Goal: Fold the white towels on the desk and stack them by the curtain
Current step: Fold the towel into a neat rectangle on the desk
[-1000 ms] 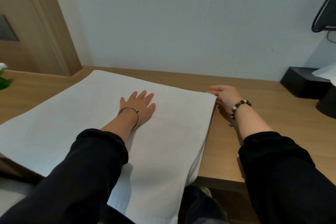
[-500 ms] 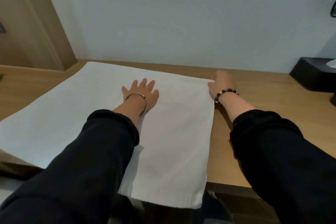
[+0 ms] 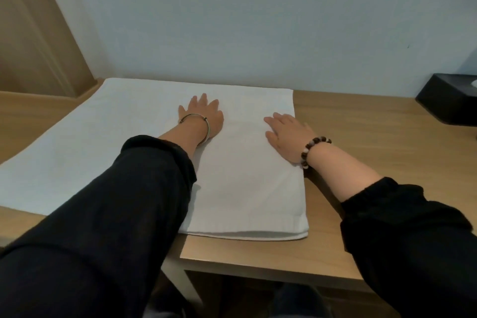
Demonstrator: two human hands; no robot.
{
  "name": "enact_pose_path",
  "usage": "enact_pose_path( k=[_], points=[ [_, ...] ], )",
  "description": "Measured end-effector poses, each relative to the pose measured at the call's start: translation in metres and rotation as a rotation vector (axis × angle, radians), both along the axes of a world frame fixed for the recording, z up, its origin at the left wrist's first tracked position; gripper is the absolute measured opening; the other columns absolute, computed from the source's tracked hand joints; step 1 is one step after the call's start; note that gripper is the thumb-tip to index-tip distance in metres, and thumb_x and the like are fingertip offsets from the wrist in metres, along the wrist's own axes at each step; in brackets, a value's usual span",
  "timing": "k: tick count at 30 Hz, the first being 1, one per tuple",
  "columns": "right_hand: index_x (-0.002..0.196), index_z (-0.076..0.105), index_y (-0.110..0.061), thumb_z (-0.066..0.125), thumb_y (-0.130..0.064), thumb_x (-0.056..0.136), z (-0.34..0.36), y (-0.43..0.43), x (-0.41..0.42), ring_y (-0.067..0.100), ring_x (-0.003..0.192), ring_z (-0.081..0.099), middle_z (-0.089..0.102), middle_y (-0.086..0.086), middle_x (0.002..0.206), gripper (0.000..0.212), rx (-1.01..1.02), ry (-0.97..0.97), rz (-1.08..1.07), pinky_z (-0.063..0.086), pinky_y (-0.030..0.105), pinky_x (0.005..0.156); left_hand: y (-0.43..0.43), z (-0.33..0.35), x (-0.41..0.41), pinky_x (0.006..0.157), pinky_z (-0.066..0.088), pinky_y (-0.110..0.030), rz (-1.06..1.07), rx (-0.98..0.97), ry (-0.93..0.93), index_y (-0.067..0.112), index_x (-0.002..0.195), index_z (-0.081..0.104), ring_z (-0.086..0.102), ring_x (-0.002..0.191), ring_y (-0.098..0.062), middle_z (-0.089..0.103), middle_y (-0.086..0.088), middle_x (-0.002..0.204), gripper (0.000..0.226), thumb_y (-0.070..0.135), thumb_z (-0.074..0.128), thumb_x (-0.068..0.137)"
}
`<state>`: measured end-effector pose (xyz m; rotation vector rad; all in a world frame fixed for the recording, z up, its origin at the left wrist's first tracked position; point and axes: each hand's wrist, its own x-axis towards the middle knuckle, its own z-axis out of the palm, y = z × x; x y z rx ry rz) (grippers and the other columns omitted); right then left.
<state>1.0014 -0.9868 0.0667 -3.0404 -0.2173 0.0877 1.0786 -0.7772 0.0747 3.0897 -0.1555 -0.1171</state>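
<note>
White towel (image 3: 245,183) lies flat on wooden table (image 3: 361,137), folded edge at near side. Left hand (image 3: 204,116) rests flat mid-towel, fingers spread. Right hand (image 3: 286,134) rests flat near right edge, fingers straight. Black box (image 3: 449,100) far right by wall.

left hand (image 3: 204,117): flat, fingers spread, palm down | right hand (image 3: 285,135): flat, palm down

The right hand (image 3: 286,137) has left the far right corner of the flat white cloth towel (image 3: 245,188) and now lies flat on it beside its right edge. The towel's near end, earlier hanging over the front of the wooden tabletop (image 3: 361,137), now rests wholly on it.
</note>
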Motion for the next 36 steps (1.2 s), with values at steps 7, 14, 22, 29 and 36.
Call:
enact_pose_path(
  k=[7, 14, 22, 29, 36],
  points=[
    [0.152, 0.011, -0.020, 0.012, -0.028, 0.103, 0.012, 0.010, -0.003, 0.016, 0.146, 0.005, 0.005, -0.002, 0.160, 0.050, -0.149, 0.006, -0.069, 0.007, 0.053, 0.116, 0.000, -0.009, -0.076, 0.111, 0.002, -0.059, -0.205, 0.023, 0.105, 0.035, 0.151, -0.001, -0.010, 0.146, -0.020, -0.010, 0.008, 0.159, 0.063, 0.059, 0.018, 0.096],
    [0.152, -0.003, -0.016, 0.009, -0.047, 0.100, 0.010, 0.026, -0.052, 0.019, 0.147, -0.007, -0.011, 0.001, 0.160, 0.062, -0.153, 0.107, 0.050, 0.001, 0.049, 0.116, 0.008, -0.010, -0.102, 0.113, 0.000, -0.056, -0.215, 0.063, 0.026, 0.040, 0.149, -0.005, -0.008, 0.147, -0.018, -0.009, 0.011, 0.159, 0.057, 0.054, 0.010, 0.097],
    [0.152, -0.005, -0.022, 0.009, -0.049, 0.099, -0.002, 0.013, -0.076, 0.014, 0.147, -0.008, -0.012, -0.004, 0.159, 0.061, -0.093, 0.080, 0.017, 0.000, 0.048, 0.116, -0.004, -0.003, -0.125, 0.114, -0.001, -0.055, -0.209, 0.056, 0.067, 0.028, 0.152, -0.005, -0.010, 0.146, -0.021, -0.012, 0.004, 0.160, 0.057, 0.046, 0.010, 0.100],
    [0.153, -0.002, -0.018, 0.012, -0.040, 0.101, 0.012, 0.013, -0.080, 0.015, 0.147, -0.004, -0.008, -0.002, 0.160, 0.058, -0.092, 0.123, -0.003, 0.001, 0.048, 0.117, 0.027, -0.014, -0.183, 0.114, -0.002, -0.054, -0.444, 0.073, -0.007, 0.042, 0.148, -0.008, -0.011, 0.146, -0.017, -0.012, 0.011, 0.159, 0.058, 0.059, 0.008, 0.095],
    [0.153, 0.000, -0.016, 0.012, -0.036, 0.100, 0.012, 0.068, -0.087, 0.025, 0.147, -0.002, -0.007, 0.007, 0.160, 0.058, -0.064, 0.123, -0.081, 0.002, 0.047, 0.118, 0.039, -0.017, -0.183, 0.113, -0.001, -0.056, -0.351, 0.051, -0.036, 0.036, 0.150, -0.005, -0.010, 0.146, -0.016, -0.010, 0.011, 0.159, 0.058, 0.053, 0.012, 0.097]
  ],
)
